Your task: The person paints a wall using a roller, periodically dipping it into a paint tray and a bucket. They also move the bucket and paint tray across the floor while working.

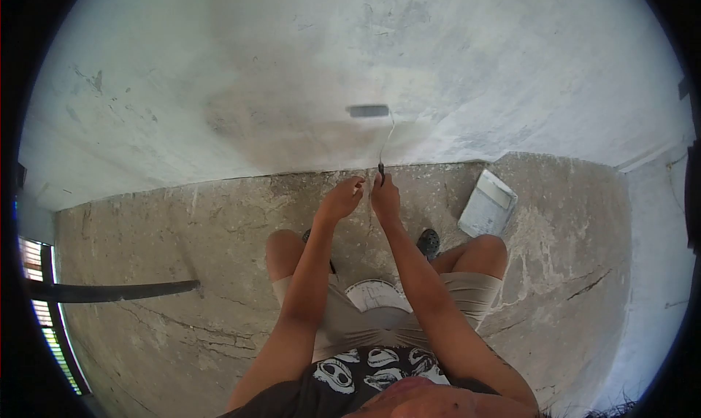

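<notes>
A paint roller [369, 111] lies against the wall, its thin wire frame running down to a dark handle. My right hand [385, 200] is closed around that handle, close to the foot of the wall. Just left of it, my left hand [342, 199] is raised with fingers loosely bent and apart, and nothing shows in it. The wall [292, 67] is whitish, with a darker, brownish patch around and left of the roller. On the floor to the right lies a paint tray [488, 205], smeared white.
Between my thighs shows a white rounded object [378, 295], partly hidden. The cracked concrete floor [182, 250] carries paint splashes. A dark bar [124, 292] juts in from the left beside a slatted opening [55, 323]. Another wall [653, 272] stands at right.
</notes>
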A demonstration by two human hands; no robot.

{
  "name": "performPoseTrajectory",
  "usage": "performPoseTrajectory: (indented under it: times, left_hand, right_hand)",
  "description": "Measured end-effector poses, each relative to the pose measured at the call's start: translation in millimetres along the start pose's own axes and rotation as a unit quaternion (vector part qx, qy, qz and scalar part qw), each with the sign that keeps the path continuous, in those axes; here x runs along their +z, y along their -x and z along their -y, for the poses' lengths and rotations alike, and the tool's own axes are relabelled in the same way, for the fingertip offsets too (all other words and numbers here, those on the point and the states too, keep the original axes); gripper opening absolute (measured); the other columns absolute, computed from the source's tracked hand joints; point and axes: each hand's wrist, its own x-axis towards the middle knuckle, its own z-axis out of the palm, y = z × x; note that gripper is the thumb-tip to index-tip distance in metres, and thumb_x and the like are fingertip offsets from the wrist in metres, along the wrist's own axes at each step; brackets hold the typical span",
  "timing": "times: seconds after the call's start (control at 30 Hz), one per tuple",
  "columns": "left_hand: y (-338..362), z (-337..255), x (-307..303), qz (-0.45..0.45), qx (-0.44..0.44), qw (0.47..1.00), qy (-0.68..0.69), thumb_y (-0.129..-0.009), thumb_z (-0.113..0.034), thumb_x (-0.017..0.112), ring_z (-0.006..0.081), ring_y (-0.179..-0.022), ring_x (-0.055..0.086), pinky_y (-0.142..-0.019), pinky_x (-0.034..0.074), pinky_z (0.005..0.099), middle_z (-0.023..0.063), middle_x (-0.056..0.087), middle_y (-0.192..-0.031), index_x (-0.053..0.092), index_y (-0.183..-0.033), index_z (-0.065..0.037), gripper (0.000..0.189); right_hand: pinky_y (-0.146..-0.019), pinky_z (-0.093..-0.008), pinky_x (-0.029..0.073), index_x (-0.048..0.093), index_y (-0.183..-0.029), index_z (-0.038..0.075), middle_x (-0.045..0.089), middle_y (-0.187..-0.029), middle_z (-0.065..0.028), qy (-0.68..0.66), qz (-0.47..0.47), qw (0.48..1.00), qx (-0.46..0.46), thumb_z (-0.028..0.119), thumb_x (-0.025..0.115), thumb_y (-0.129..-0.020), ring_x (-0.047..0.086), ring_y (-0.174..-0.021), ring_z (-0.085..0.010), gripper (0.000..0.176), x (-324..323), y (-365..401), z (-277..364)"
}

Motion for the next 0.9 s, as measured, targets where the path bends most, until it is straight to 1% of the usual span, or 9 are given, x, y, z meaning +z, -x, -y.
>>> performPoseTrajectory:
  times: [0.13,0.23,0.37,0.5,0.57,0.63,0.77,0.83,0.9]
  left_hand:
    - [2,-9,-4,-0.007,0.009,1.0,-0.017,-0.094,-0.019,0.055,0.0377,-0.111,0.061,-0.093,0.048,0.0445,0.0197,0.065,-0.117,0.058,-0.124,-0.005,0.033]
    - [0,-7,2,-0.006,0.014,1.0,-0.019,-0.096,-0.02,0.054,0.0363,-0.11,0.062,-0.095,0.048,0.0416,0.0191,0.064,-0.12,0.057,-0.126,-0.003,0.035]
    - [-6,-6,-1,0.009,-0.002,1.0,-0.006,-0.097,-0.02,0.053,0.0367,-0.11,0.062,-0.094,0.048,0.042,0.0184,0.064,-0.12,0.057,-0.126,-0.003,0.034]
    - [3,-15,-6,0.018,-0.032,0.999,0.008,-0.097,-0.021,0.051,0.0373,-0.112,0.061,-0.095,0.047,0.0427,0.0198,0.064,-0.12,0.056,-0.126,-0.001,0.035]
    - [4,-16,-6,0.019,-0.029,0.999,0.01,-0.097,-0.02,0.051,0.0373,-0.113,0.061,-0.095,0.047,0.0427,0.0204,0.064,-0.121,0.056,-0.126,-0.001,0.035]
    - [5,-20,-9,0.001,-0.009,0.999,-0.047,-0.096,-0.019,0.052,0.0371,-0.114,0.06,-0.096,0.047,0.0423,0.0213,0.064,-0.121,0.056,-0.127,-0.001,0.036]
    - [1,6,4,0.006,0.015,1.0,-0.025,-0.096,-0.019,0.053,0.037,-0.115,0.06,-0.097,0.046,0.0421,0.0216,0.063,-0.122,0.057,-0.127,-0.001,0.036]
    - [-3,6,4,0.007,0.019,1.0,-0.012,-0.096,-0.02,0.053,0.0372,-0.115,0.059,-0.098,0.046,0.0422,0.0217,0.063,-0.121,0.057,-0.126,-0.001,0.036]
    - [2,-5,0,-0.002,0.007,1.0,-0.021,-0.096,-0.02,0.053,0.0371,-0.115,0.059,-0.097,0.046,0.0423,0.0216,0.064,-0.121,0.057,-0.126,-0.001,0.036]
  right_hand:
    - [-0.07,-0.0603,0.047,0.05,-0.102,0.002,0.065,-0.081,-0.0293,-0.046,-0.044,0.997,-0.053,0.039,0.04,-0.102,0.063,-0.08,-0.05,0.038,-51,-4,65]
    - [-0.064,-0.0584,0.046,0.053,-0.097,0.001,0.063,-0.077,-0.029,-0.062,-0.063,0.994,-0.059,0.036,0.043,-0.102,0.061,-0.077,-0.0508,0.037,-53,-11,72]
    - [-0.065,-0.0581,0.046,0.053,-0.098,0.001,0.063,-0.077,-0.0284,-0.023,-0.069,0.995,-0.067,0.037,0.044,-0.102,0.061,-0.077,-0.0513,0.037,8,-9,12]
    - [-0.066,-0.0576,0.046,0.054,-0.095,0.0,0.064,-0.078,-0.0288,-0.041,-0.022,0.998,-0.039,0.036,0.043,-0.102,0.061,-0.079,-0.0517,0.038,13,2,-4]
    - [-0.065,-0.0574,0.046,0.054,-0.094,0.0,0.064,-0.079,-0.0288,-0.044,-0.019,0.998,-0.042,0.036,0.043,-0.102,0.061,-0.079,-0.0517,0.039,-4,3,12]
    - [-0.069,-0.0585,0.047,0.052,-0.101,0.001,0.065,-0.082,-0.0293,-0.049,-0.032,0.997,-0.052,0.036,0.042,-0.102,0.062,-0.082,-0.051,0.037,-34,0,40]
    - [-0.064,-0.0571,0.047,0.051,-0.1,0.0,0.065,-0.078,-0.0275,-0.095,-0.073,0.99,-0.076,0.035,0.042,-0.103,0.062,-0.076,-0.0507,0.036,-92,-23,102]
    - [-0.063,-0.0568,0.047,0.051,-0.101,0.0,0.065,-0.077,-0.0268,-0.117,-0.074,0.986,-0.093,0.035,0.042,-0.103,0.062,-0.075,-0.0507,0.036,-94,-31,102]
    - [-0.064,-0.0567,0.048,0.052,-0.103,0.0,0.065,-0.077,-0.0275,-0.056,-0.104,0.989,-0.087,0.035,0.041,-0.103,0.062,-0.076,-0.0512,0.036,-69,-39,77]
